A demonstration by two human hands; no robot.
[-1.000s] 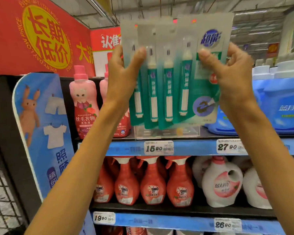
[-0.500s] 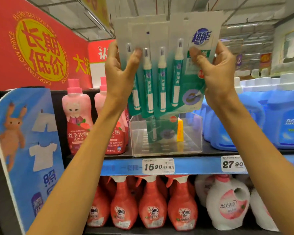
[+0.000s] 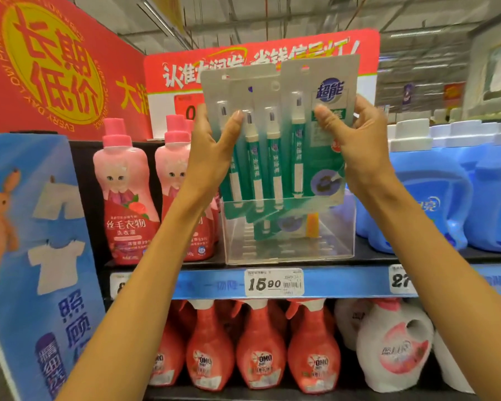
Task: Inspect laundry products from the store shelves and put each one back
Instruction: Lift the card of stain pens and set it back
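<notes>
Your left hand and right hand hold a fan of stain-pen packs up in front of the top shelf; the left thumb lies across the front of the leftmost card with the fingers curled behind it, so that hand is gripping the packs; the right thumb presses the front of the rightmost card and its fingers wrap round the right edge, gripping too. Four green and white pens show through the cards, standing upright side by side, and the cards overlap one another; their lower ends dip just into the clear plastic bin on the shelf, which stands between the pink bottles on the left and the blue jugs on the right. Inside the bin, toward the far wall, you can see more green card and a small yellow item, too blurred through the plastic to name. Below the bin, a price tag on the blue shelf edge reads 15.90; on the lower shelf stand red spray bottles and, to their right, a white jug. A red sign fills the upper left.
</notes>
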